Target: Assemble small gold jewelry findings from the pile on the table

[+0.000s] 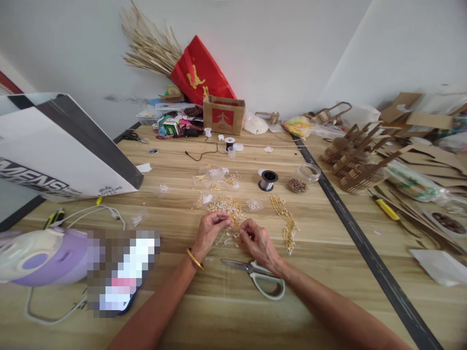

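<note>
Over a pile of gold and silver jewelry findings [233, 205], my left hand [211, 232] pinches with thumb and forefinger; what lies in the pinch is too small to name. Close beside it, my right hand [257, 241] is curled, its fingertips pressed together on something I cannot make out. Silver chain pieces [226, 239] lie on the wood between and below the hands. Under my right wrist rest scissors [268, 286] with pale green handles, blades pointing left. Gold chains [287, 221] stretch along the table to the right of my right hand.
Behind the pile are small bags of findings [215, 177], a wire spool [268, 180] and a dish of colored beads [297, 185]. A phone [127, 274] with a blurred screen stands left. Woven baskets [359, 163] and a yellow-handled cutter [386, 208] lie right, past a dark strip.
</note>
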`<state>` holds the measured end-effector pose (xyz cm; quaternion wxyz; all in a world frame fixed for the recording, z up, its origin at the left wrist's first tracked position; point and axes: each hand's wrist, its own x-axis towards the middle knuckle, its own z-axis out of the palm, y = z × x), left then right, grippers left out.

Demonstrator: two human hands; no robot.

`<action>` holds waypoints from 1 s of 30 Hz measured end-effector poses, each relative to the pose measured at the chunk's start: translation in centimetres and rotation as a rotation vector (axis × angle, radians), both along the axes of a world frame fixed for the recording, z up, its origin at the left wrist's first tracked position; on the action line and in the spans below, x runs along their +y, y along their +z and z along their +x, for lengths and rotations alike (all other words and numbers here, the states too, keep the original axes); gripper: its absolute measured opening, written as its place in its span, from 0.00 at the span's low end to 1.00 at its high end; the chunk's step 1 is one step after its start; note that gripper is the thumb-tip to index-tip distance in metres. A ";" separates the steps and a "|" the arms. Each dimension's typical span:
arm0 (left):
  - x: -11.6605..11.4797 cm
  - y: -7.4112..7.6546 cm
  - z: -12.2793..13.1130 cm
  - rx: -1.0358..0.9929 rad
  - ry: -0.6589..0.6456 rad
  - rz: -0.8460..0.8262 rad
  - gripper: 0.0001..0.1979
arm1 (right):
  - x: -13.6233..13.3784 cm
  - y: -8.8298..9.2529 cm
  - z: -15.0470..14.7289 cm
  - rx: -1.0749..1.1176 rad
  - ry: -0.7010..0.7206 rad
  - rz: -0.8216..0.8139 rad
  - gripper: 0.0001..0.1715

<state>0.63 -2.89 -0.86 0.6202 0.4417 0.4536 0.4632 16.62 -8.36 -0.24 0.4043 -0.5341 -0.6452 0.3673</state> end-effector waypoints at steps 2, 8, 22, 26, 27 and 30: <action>-0.2 0.0 0.1 -0.015 0.012 -0.015 0.13 | 0.1 0.0 -0.3 0.013 -0.010 0.011 0.06; -0.7 -0.3 0.4 -0.024 0.015 -0.034 0.13 | 0.4 -0.5 -0.9 0.092 -0.036 0.046 0.08; -1.0 -0.2 1.0 0.067 0.033 0.025 0.13 | 0.5 -1.1 -0.6 0.081 -0.055 0.090 0.08; -1.1 -0.3 1.0 0.098 0.037 0.063 0.12 | 0.5 -1.1 -0.6 0.052 -0.058 0.095 0.08; -1.1 -0.3 1.0 0.104 0.034 0.070 0.11 | 0.5 -1.0 -0.6 0.047 -0.058 0.098 0.07; -1.3 -0.3 1.0 0.124 0.030 0.089 0.10 | 0.4 -1.1 -0.6 0.026 -0.060 0.111 0.06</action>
